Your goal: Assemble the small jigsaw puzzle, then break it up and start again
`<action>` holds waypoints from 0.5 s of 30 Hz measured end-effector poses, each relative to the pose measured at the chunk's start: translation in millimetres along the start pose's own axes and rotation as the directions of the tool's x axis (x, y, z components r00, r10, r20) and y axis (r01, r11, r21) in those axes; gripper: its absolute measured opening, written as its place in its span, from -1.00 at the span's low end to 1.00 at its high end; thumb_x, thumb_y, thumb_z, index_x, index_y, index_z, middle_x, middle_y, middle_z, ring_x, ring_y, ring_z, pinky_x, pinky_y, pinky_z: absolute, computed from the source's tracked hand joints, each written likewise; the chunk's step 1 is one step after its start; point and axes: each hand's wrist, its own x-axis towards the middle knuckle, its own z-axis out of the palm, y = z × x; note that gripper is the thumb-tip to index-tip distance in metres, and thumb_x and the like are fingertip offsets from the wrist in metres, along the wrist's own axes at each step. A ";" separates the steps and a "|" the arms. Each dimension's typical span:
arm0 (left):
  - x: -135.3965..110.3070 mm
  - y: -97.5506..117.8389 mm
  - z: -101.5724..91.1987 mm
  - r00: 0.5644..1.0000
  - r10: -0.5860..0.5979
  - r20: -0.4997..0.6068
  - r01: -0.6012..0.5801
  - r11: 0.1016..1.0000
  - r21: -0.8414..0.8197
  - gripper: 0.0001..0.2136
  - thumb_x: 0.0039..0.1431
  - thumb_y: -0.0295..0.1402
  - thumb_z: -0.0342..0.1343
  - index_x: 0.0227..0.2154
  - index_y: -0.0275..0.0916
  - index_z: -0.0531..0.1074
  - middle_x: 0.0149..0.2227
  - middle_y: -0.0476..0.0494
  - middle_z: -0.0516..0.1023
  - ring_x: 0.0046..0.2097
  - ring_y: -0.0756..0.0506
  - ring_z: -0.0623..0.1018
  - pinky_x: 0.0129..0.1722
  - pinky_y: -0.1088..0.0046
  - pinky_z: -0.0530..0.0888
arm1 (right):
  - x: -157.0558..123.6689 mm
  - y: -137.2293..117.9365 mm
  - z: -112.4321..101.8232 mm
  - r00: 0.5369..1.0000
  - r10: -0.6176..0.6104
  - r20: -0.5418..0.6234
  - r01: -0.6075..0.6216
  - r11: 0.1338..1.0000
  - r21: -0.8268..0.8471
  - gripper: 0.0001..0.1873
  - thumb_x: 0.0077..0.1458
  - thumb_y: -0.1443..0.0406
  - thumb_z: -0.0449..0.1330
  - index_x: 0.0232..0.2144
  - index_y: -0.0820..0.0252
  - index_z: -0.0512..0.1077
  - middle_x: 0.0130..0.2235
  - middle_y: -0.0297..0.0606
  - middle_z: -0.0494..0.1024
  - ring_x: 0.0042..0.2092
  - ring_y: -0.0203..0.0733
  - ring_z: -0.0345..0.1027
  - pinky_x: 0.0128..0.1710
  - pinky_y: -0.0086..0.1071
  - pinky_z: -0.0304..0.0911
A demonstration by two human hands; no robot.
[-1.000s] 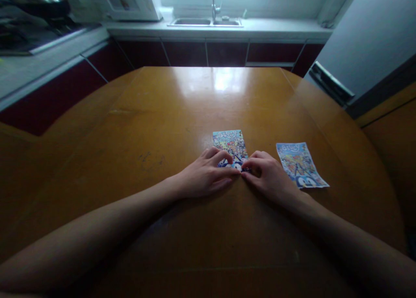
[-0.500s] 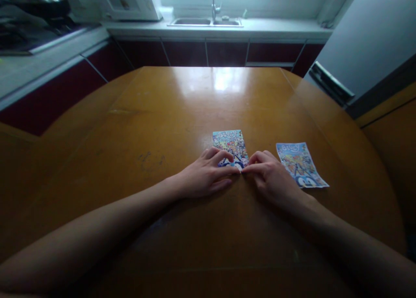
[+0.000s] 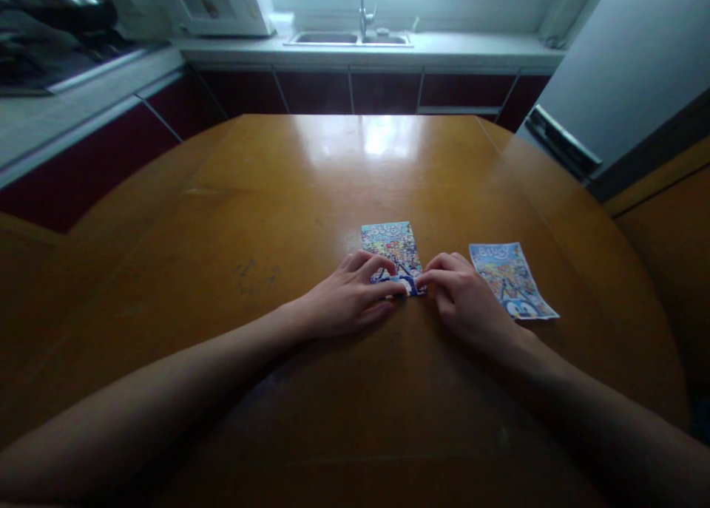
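A small colourful picture (image 3: 391, 243), which looks like a jigsaw puzzle, lies flat on the wooden table in front of me. My left hand (image 3: 360, 290) is open over its lower left part, fingers apart, their tips resting on the lower edge. My right hand (image 3: 458, 290) touches the lower right corner with one fingertip; its other fingers are partly curled, and I see nothing held in it. Piece outlines are too fine to make out. To the right of my right hand lies a printed sheet (image 3: 507, 275) with the same design, its lower edge slightly curled.
The broad wooden table (image 3: 249, 197) has rounded sides. Beyond it are a counter with a sink (image 3: 327, 38), a microwave (image 3: 219, 5) and a dark pan (image 3: 66, 5) on the stove. A fridge (image 3: 626, 72) stands at the right.
My fingertips, close together at the picture's lower edge, have moved apart. The right fingertip now rests on the lower right corner, where more of the dark blue print shows.
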 end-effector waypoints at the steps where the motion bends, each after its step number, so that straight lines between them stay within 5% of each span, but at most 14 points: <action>1: -0.2 0.1 0.2 1.000 0.001 0.003 -0.001 1.000 0.003 -0.74 0.29 -0.27 0.10 0.02 -0.03 0.44 0.10 -0.18 0.33 0.11 -0.24 0.24 0.16 0.10 0.29 | 0.2 0.5 0.1 1.000 -0.002 -0.001 0.002 1.000 0.008 -0.68 0.13 0.53 0.06 -0.35 0.15 0.57 -0.25 -0.17 0.48 -0.15 -0.10 0.28 -0.15 -0.22 0.31; 7: -0.1 1.2 -0.1 1.000 0.002 0.005 -0.002 1.000 0.009 -0.72 0.27 -0.28 0.12 0.04 -0.03 0.42 0.10 -0.18 0.32 0.12 -0.25 0.23 0.17 0.10 0.28 | -0.4 1.0 1.0 0.993 -0.055 0.106 0.060 0.997 -0.044 -0.70 0.10 0.50 0.12 -0.35 0.07 0.59 -0.24 -0.20 0.48 -0.12 -0.07 0.26 -0.13 -0.20 0.30; 15: 0.4 1.3 0.5 0.999 -0.025 0.034 0.024 1.000 0.011 -0.70 0.29 -0.28 0.08 0.08 0.00 0.40 0.11 -0.19 0.28 0.12 -0.26 0.23 0.18 0.07 0.27 | -0.4 -0.7 -1.0 0.994 -0.024 0.107 0.025 1.000 -0.008 -0.69 0.12 0.51 0.10 -0.36 0.10 0.58 -0.24 -0.20 0.48 -0.12 -0.10 0.28 -0.11 -0.22 0.29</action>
